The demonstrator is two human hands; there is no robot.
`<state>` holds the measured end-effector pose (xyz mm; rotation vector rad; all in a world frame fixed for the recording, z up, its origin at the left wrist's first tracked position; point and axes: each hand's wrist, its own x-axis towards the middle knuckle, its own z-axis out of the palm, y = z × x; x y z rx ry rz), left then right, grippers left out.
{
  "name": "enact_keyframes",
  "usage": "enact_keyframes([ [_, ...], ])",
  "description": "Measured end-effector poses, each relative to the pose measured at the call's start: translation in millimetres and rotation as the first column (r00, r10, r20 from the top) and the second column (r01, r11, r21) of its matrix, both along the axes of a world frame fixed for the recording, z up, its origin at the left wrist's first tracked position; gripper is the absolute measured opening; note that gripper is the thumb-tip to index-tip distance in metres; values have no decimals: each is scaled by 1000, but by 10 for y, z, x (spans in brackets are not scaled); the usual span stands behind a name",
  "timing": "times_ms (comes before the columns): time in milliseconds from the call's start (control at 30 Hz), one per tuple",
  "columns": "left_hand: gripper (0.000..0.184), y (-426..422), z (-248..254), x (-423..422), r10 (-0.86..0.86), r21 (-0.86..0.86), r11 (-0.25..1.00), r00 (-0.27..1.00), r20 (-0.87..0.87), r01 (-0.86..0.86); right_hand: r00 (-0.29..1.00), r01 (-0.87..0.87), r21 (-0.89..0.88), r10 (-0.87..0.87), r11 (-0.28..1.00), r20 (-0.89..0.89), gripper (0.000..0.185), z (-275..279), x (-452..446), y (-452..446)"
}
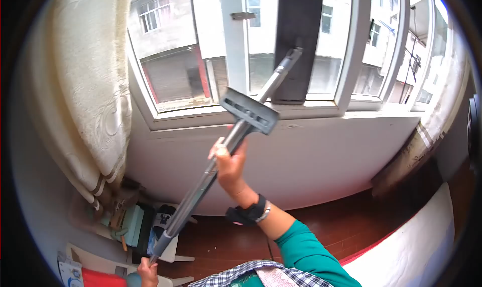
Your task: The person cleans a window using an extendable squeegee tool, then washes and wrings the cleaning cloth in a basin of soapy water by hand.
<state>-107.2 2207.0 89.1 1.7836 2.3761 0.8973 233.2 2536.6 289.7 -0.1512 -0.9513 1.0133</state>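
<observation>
A long grey metal pole point(198, 189) runs diagonally from the lower left up to a flat dark rectangular mop head point(297, 41), which stands upright against the window glass. Partway up the pole sits a grey slotted scraper piece point(249, 111). Just below that piece, my right hand point(231, 161) is wrapped round the pole, with a black band and a bracelet on the wrist. My left hand point(147, 272) grips the pole's lower end near the bottom edge of the view.
White window frames point(235, 41) cross the top, above a white sill wall point(301, 161). Cream curtains point(93, 81) hang at the left, another at the right. Stools with boxes point(131, 226) stand lower left. A white bed point(411, 242) is lower right.
</observation>
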Motion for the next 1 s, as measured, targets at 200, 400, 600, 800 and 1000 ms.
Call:
enact_keyframes([
  [200, 33, -274, 932, -189, 264, -108, 948, 928, -263, -301, 994, -105, -10, 105, 994, -28, 52, 214, -472, -59],
  [400, 36, -770, 1699, -522, 411, -2, 878, 757, -507, -478, 982, -163, 58, 167, 985, -84, 51, 477, -873, -203],
  [600, 39, -1513, 2328, -506, 509, 96, 803, 593, -624, -588, 897, -411, 94, 420, 907, -134, 38, 768, -937, -528],
  [800, 26, -1998, 2045, -563, 524, 318, 851, 720, -455, -419, 836, -500, 110, 512, 859, -196, 34, 737, -1061, -644],
  [1000, 63, -1379, 984, 832, 104, -312, 929, 948, -300, -201, 838, -534, 25, 533, 845, -118, 26, 93, -602, -780],
])
